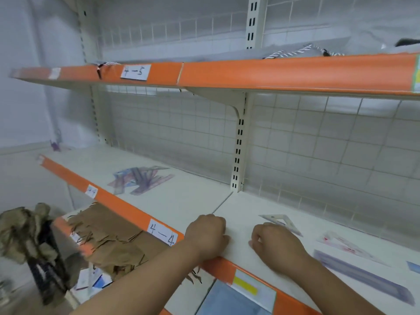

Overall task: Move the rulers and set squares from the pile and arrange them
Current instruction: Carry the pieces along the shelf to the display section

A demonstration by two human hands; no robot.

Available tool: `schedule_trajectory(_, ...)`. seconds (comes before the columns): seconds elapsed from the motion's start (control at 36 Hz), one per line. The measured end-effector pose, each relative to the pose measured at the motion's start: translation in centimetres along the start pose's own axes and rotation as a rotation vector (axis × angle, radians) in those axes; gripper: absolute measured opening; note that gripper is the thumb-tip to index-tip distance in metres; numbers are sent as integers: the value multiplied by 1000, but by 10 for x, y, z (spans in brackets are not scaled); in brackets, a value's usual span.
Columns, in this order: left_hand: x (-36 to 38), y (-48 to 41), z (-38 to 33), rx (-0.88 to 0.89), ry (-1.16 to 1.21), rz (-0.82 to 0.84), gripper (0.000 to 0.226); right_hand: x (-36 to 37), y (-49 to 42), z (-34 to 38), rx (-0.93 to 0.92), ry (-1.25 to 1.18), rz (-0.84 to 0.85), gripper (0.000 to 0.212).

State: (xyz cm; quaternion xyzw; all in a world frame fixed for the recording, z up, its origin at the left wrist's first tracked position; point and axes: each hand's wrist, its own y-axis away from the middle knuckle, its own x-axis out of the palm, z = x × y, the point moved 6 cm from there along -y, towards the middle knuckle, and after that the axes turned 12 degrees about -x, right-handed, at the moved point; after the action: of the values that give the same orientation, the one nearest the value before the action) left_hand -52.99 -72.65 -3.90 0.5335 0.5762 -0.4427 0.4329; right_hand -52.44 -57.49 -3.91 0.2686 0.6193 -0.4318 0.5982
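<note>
- The left hand (207,235) sits knuckles-up on the front edge of the shelf (181,201). Its fingers are curled under into a loose fist, and nothing shows in it.
- The right hand (276,244) rests just beside it on the same board, fingers tucked under and the thumb poking out to the left. Whether it pinches anything I cannot tell, because the fingertips are hidden beneath the hand.
- A clear set square (278,220) lies flat just past the right knuckles. Its near edge runs behind the hand, so touching or not is unclear.
- Further right on the board lie a pale set square with red markings (345,246) and, nearer the front edge, a long purple ruler (363,275). A blue corner (414,267) shows at the frame's edge.
- The pile of rulers and set squares (141,178) lies well apart, in the left bay of the same shelf. It is a purple and blue jumble of overlapping pieces.
- The orange front strip (118,206) carries a handwritten label "4—4" (162,235) by the left wrist and a yellow tag (246,286) under the right forearm.
- Below the strip to the left, torn brown paper (113,237) lies heaped on a lower level.
- Overhead, the upper shelf (272,73) bears a label "4—5" (135,72), with a striped cord (295,52) lying on it.
</note>
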Motion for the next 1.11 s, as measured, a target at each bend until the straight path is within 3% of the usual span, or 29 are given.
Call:
schedule_trajectory(0.58, -74, -17, 277, -82, 86, -12, 25, 51, -156, 219, -71, -93, -54, 19)
schedule_trajectory(1.11, -110, -141, 380, -169, 22, -75, 21, 76, -339, 244, -112, -25, -12, 20)
